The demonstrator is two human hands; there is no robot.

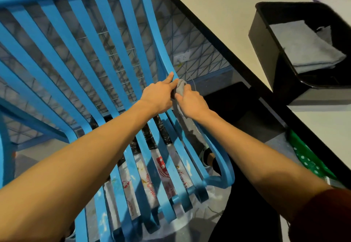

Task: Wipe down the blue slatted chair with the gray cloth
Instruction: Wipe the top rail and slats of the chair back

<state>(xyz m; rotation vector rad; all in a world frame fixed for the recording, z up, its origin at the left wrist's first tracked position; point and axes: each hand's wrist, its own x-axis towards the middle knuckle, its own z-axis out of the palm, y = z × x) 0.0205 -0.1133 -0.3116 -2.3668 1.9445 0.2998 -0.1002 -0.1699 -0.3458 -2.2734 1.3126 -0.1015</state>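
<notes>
The blue slatted chair (91,55) fills the left and middle of the head view, its backrest slats curving down into the seat. At the bend of its rightmost slat both hands meet on the gray cloth (180,88), which is bunched up against the slat. My right hand (191,102) grips the cloth from the right, a tail of it hanging below the wrist. My left hand (159,95) touches the cloth from the left, index finger stretched along the slat. Most of the cloth is hidden between the hands.
A white table (228,0) with a dark edge runs along the right. On it stands a black bin (269,52) holding folded gray cloths (303,46). A printed white sheet (163,171) lies under the chair. A green dotted bag (307,158) sits low at right.
</notes>
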